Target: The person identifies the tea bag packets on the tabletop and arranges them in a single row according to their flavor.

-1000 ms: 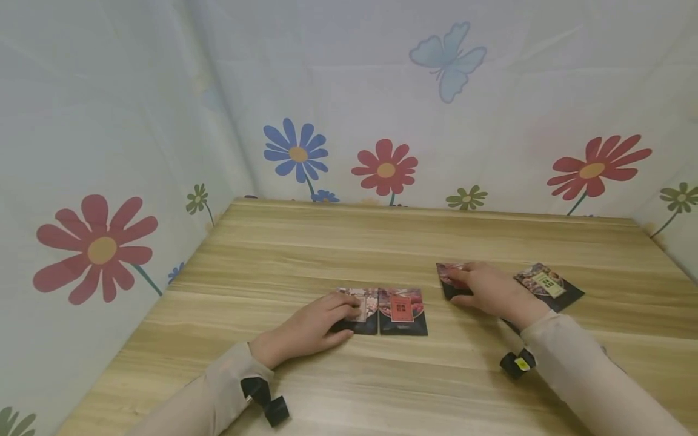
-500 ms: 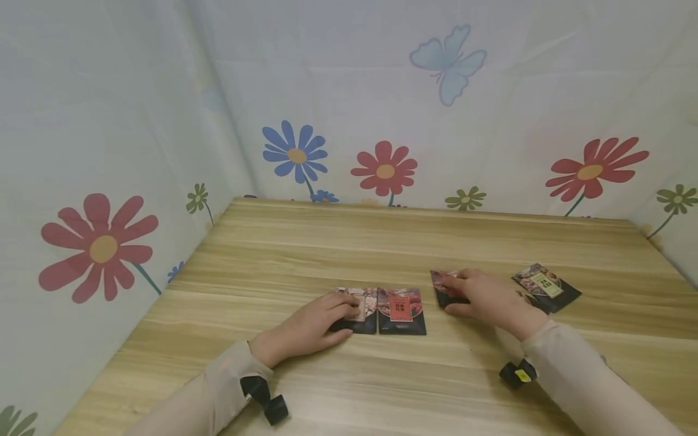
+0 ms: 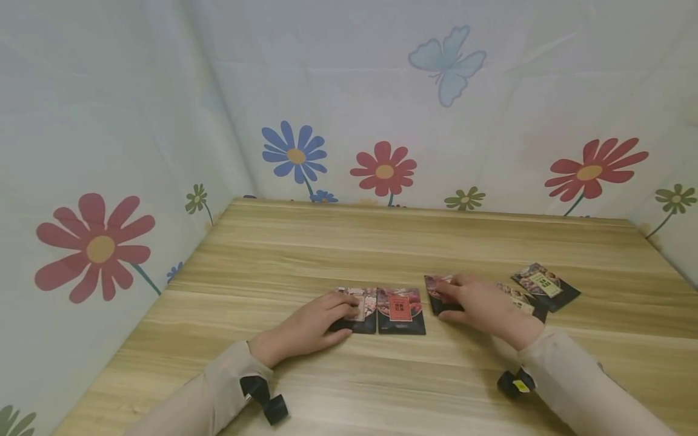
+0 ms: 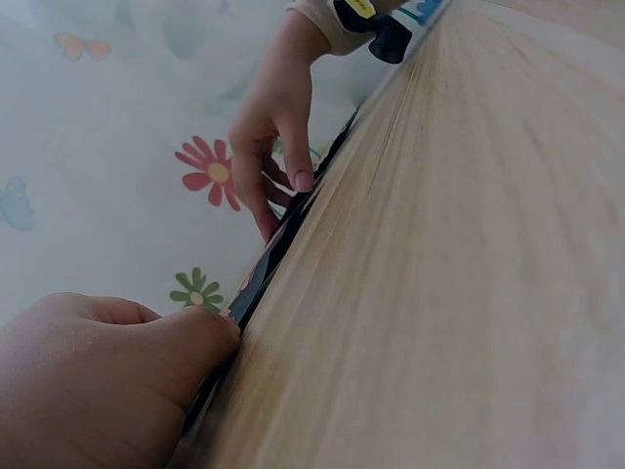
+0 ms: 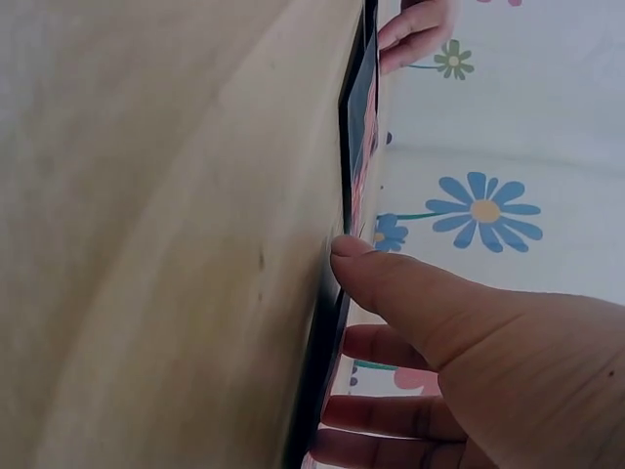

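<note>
My left hand [image 3: 313,321] rests on a flat black food packet [image 3: 369,324] with a pale label, its fingers over the print and its thumb along the near edge. Right beside that packet lies another packet [image 3: 401,310] with a red label. My right hand [image 3: 485,303] presses a third packet [image 3: 434,287], fingers on top and thumb at the near edge, slightly tilted and a little apart from the row. In the right wrist view the right thumb [image 5: 376,274] touches this dark edge. The right hand hides most of that packet's face.
Two yellow-labelled packets lie right of the right hand: one [image 3: 537,310] partly behind it, one [image 3: 567,295] turned at an angle. All are on a wood-grain table [image 3: 327,248]. A flower-printed curtain [image 3: 338,72] stands along its back and sides.
My right hand has slid its packet left and toward me, closer to the red-labelled one. A yellow-labelled packet behind that hand shows more now. The left hand has stayed put.
</note>
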